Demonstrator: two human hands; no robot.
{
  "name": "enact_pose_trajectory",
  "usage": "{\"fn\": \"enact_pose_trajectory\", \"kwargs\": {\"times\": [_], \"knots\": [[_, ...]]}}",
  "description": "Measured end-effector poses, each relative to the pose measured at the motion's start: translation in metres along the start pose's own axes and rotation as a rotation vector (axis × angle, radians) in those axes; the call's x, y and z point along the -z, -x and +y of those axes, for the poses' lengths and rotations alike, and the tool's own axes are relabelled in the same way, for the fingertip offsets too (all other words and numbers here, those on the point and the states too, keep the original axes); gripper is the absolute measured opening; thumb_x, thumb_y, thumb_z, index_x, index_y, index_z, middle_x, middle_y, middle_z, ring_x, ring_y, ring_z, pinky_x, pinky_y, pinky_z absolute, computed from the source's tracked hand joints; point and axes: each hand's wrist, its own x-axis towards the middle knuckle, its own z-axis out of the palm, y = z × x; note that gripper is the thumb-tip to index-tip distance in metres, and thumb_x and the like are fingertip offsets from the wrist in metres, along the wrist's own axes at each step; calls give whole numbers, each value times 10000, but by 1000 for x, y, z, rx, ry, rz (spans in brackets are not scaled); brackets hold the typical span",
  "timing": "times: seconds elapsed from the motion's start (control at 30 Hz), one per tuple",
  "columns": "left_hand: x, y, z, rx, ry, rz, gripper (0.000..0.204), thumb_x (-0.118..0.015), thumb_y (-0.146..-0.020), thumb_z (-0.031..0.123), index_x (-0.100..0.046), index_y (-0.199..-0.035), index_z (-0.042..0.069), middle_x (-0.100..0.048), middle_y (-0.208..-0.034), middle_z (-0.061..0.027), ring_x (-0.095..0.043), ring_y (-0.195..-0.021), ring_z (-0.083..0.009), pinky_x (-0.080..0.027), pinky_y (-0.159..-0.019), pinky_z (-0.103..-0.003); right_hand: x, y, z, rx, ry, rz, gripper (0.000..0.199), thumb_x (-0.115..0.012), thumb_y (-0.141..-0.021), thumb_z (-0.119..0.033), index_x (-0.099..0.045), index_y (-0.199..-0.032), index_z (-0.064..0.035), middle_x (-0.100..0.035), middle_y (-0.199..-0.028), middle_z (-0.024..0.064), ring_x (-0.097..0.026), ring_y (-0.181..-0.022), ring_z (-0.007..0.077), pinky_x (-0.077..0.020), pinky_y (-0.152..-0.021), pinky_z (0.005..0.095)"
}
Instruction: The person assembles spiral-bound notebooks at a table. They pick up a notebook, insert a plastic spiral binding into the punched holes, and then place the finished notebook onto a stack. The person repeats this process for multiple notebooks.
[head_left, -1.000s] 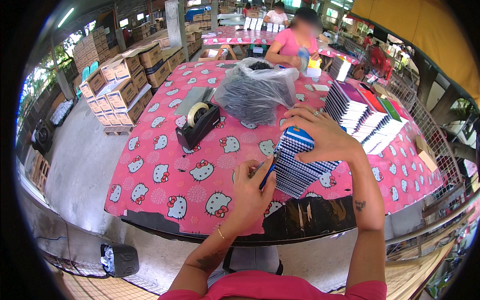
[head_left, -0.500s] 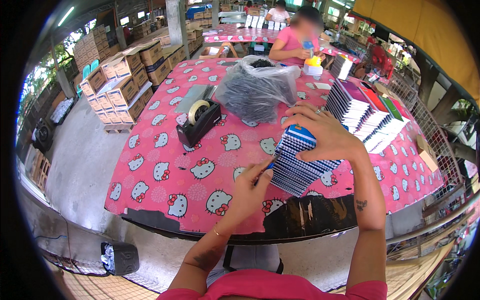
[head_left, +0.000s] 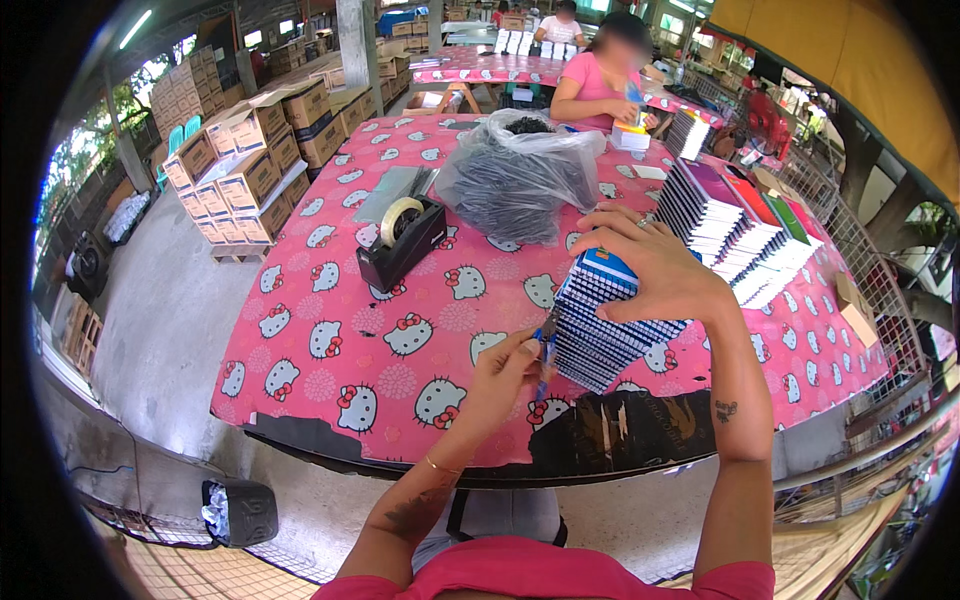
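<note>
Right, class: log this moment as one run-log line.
left hand: pinching small blue pen | right hand: pressing stack of blue spiral-bound notebooks

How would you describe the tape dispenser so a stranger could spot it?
Start at the pink cartoon-cat tablecloth. Left of the grey plastic bag sits the tape dispenser: a black block holding a pale tape roll, the only black thing standing on the cloth.

The left hand [head_left: 505, 375], laid open and flat against the stack of spiral notebooks [head_left: 600, 320] a second ago, is now drawn back to the stack's 8 o'clock corner, fingers pinched on a small blue tool [head_left: 545, 345]. The person in pink [head_left: 600, 75] at 12 o'clock now leans lower.
</note>
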Motion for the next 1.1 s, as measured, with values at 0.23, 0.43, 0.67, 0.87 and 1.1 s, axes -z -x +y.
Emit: {"fn": "enact_pose_trajectory", "kwargs": {"times": [0.23,0.43,0.67,0.87,1.1], "knots": [[8,-7,8,-128,-442,68,395,-465,-990,275,-556,-1251,-7,-649,-940,-85,-653,-781,-217,-537,-737,-353,0,1,-2,-21,-3,-8,644,-758,-641,-322,-525,-1231,-209,-439,-1390,61,-311,-1386,302,-297,-1049,588],[13,-3,14,-268,-661,-7,333,-475,-988,277,-567,-1131,-10,-651,-953,-121,-660,-796,-233,-551,-724,-371,0,1,0,-12,1,0,646,-766,-644,-332,-527,-1232,-213,-441,-1390,59,-321,-1382,305,-301,-1054,566],[7,-3,-1,179,160,-36,326,-474,-992,287,-537,-1103,-13,-656,-952,-150,-669,-780,-246,-564,-712,-367,-1,1,0,-24,-7,-8,670,-790,-638,-391,-532,-1230,-211,-430,-1401,61,-318,-1382,317,-287,-1067,567],[7,-5,-8,148,249,-21,303,-460,-985,265,-531,-1072,-17,-655,-942,-163,-675,-768,-256,-571,-673,-359,-1,2,1,-24,-6,1,675,-793,-639,-409,-534,-1229,-208,-426,-1407,68,-312,-1385,322,-274,-1077,573],[5,-6,-8,175,298,-15,308,-444,-976,238,-523,-1120,-23,-659,-957,-179,-700,-813,-302,-590,-688,-377,-1,1,0,-31,-20,-10,684,-794,-637,-412,-533,-1236,-209,-417,-1423,70,-303,-1390,339,-269,-1080,580]]}}
